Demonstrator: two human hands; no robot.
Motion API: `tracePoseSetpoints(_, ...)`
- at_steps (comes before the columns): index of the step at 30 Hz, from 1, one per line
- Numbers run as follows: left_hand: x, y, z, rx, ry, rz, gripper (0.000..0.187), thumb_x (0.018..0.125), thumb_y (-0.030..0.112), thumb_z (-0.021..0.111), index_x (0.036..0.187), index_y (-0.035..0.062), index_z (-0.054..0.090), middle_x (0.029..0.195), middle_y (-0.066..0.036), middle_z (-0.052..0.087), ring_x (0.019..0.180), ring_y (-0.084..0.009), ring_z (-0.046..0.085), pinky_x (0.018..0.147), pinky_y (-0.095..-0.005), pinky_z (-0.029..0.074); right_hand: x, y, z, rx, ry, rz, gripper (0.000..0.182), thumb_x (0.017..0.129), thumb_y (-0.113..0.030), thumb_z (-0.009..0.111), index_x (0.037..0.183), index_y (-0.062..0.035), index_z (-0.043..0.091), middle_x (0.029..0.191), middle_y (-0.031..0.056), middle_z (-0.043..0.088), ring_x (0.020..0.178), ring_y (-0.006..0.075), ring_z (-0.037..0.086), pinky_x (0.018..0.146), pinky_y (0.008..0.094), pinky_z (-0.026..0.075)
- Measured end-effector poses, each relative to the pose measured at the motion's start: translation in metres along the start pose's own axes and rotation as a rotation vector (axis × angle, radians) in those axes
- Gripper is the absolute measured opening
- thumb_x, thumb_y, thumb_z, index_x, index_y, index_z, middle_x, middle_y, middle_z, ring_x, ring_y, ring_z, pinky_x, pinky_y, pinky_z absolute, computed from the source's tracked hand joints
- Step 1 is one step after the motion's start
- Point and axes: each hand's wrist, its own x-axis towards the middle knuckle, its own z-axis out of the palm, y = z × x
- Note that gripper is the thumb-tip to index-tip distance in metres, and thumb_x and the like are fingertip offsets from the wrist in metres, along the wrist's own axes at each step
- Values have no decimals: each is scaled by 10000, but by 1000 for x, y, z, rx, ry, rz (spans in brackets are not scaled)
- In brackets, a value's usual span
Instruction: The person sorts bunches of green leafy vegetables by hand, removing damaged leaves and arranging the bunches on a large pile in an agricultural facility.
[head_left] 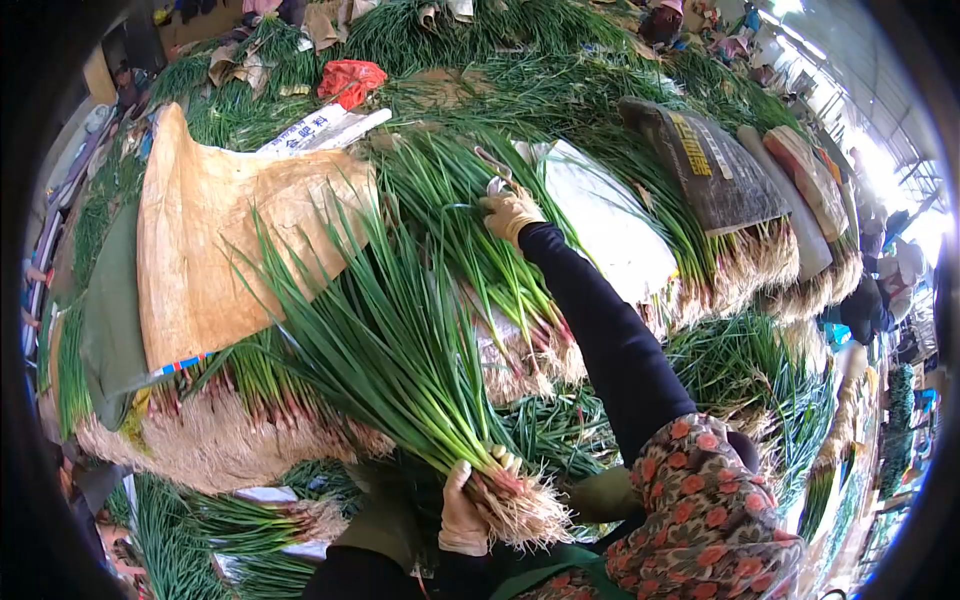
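Observation:
My left hand (467,505), in a pale glove, grips a bunch of green onions (430,395) just above its roots. The roots (522,505) hang to the right of the hand and the long leaves fan up and to the left. My right hand (512,212), also gloved, is stretched forward over more green onions (455,205) on the pile. Its fingers are closed near a small pale, shiny piece and a thin brownish strip; what they hold, if anything, I cannot make out.
A tan sheet (240,225) covers onions on the left. A white sheet (605,220) and a dark printed sack (710,165) lie over those on the right. Behind are a red plastic bag (350,82) and large onion heaps. People work at the far right and back.

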Motion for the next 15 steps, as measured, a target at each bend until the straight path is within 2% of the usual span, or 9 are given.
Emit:
tracePoseSetpoints(1, 3, 2, -1, 33, -18, 2, 471, 821, 374, 550, 1050, -33, 493, 978, -119, 539, 903, -249, 522, 877, -415, 398, 4, 2, 8, -114, 25, 2, 344, 808, -250, 511, 1099, -99, 617, 1043, 144, 629, 986, 278, 594, 934, 348, 396)
tracePoseSetpoints(2, 5, 3, -2, 63, -34, 5, 475, 822, 375, 550, 1053, -35, 489, 985, -122, 539, 914, -252, 522, 892, -420, 396, 10, 8, 10, 380, -44, 181, 354, 826, -213, 512, 1145, -79, 587, 1039, 136, 637, 944, 253, 608, 864, 330, 445)
tracePoseSetpoints(4, 7, 1, -13, 74, -18, 9, 477, 828, 374, 549, 1045, -47, 488, 988, -129, 541, 946, -265, 524, 943, -435, 385, -27, 22, -11, 1024, 113, 31, 333, 864, -146, 477, 1144, 3, 576, 1032, 84, 657, 779, 160, 621, 669, 248, 482)
tracePoseSetpoints(5, 6, 1, -12, 67, -42, 11, 478, 828, 374, 548, 1043, -50, 490, 989, -130, 543, 944, -267, 526, 945, -436, 385, -50, 17, -51, 1336, -38, 188, 326, 854, -151, 491, 1130, -18, 601, 970, 36, 671, 765, 109, 583, 640, 238, 443)
tracePoseSetpoints(7, 3, 3, -6, 61, -94, 9, 480, 829, 373, 548, 1037, -56, 495, 990, -133, 547, 939, -271, 529, 948, -439, 387, -123, -6, -179, 1221, -170, 209, 324, 846, -194, 534, 1134, -74, 619, 999, 18, 659, 805, 77, 561, 669, 238, 419)
tracePoseSetpoints(10, 0, 1, -7, 87, -72, 34, 493, 811, 389, 581, 1032, -48, 524, 968, -125, 573, 920, -266, 540, 924, -419, 410, -219, 55, -231, 1071, -22, 433, 285, 934, -256, 498, 1089, -60, 633, 954, 24, 656, 806, 76, 586, 675, 219, 441)
tracePoseSetpoints(11, -2, -1, 0, 110, -37, 42, 495, 808, 393, 587, 1032, -45, 530, 961, -123, 579, 915, -262, 543, 918, -413, 415, -256, 81, -246, 1119, 12, 474, 295, 937, -267, 499, 1047, -30, 635, 941, 45, 657, 767, 86, 585, 678, 236, 453)
tracePoseSetpoints(12, -1, -2, -2, 90, -138, 35, 495, 807, 404, 592, 1031, -35, 548, 935, -117, 595, 913, -253, 556, 911, -400, 425, -294, 102, -262, 1124, 110, 450, 239, 919, -231, 526, 972, -41, 661, 808, 3, 631, 704, 69, 543, 612, 210, 423)
tracePoseSetpoints(15, 1, -10, -8, 73, -115, 38, 468, 832, 406, 563, 1052, -6, 552, 955, -112, 597, 919, -253, 564, 940, -400, 416, -405, 134, -312, 870, 342, 708, 237, 907, -260, 550, 919, -57, 670, 769, 8, 619, 640, 64, 543, 560, 197, 425)
